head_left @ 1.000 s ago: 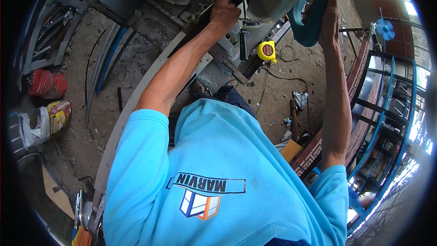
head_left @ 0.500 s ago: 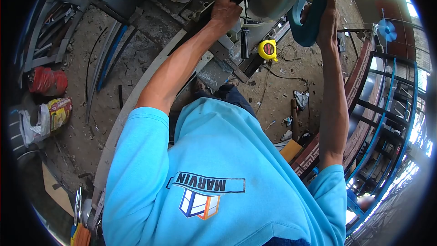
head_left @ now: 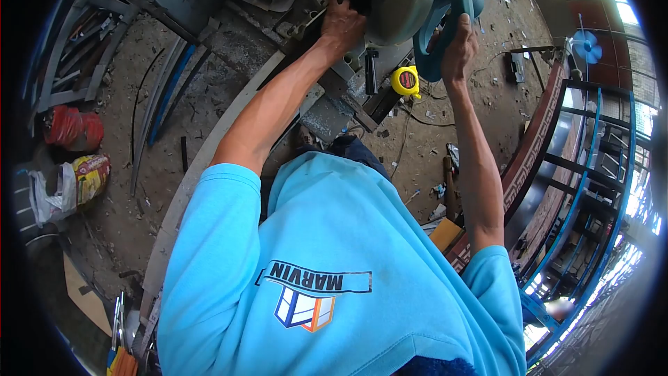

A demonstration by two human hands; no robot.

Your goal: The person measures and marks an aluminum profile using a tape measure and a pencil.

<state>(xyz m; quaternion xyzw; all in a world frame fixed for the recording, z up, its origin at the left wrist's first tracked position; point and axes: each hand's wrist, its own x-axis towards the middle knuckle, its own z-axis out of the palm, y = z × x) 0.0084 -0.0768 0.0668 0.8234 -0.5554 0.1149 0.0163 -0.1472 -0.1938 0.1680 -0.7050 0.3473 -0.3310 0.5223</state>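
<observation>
A chop saw with a round, pale wheel guard (head_left: pixel 402 0) stands at the top of the view. My right hand (head_left: pixel 459 49) is closed around its blue-green loop handle (head_left: pixel 435 52). My left hand (head_left: pixel 342 26) is closed on a long, slightly curved metal bar (head_left: pixel 202 143) at the saw, close to the left of the guard; its fingertips are partly hidden. The bar runs down past my left forearm. Below the saw, a yellow tape measure (head_left: pixel 405 81) lies beside a black upright handle (head_left: pixel 372 71). The wheel's cutting edge is hidden.
On the left are a frame holding metal offcuts (head_left: pixel 73 49), curved strips (head_left: pixel 170 94), a red bundle (head_left: pixel 73 129) and a plastic bag (head_left: pixel 62 188). Blue metal framework (head_left: pixel 591 174) stands at the right. A fan (head_left: pixel 586 47) is behind it. Scraps litter the ground.
My right hand and the saw handle have moved left and slightly down in the view, with the wheel guard shifting the same way. My left hand has stayed nearly in place.
</observation>
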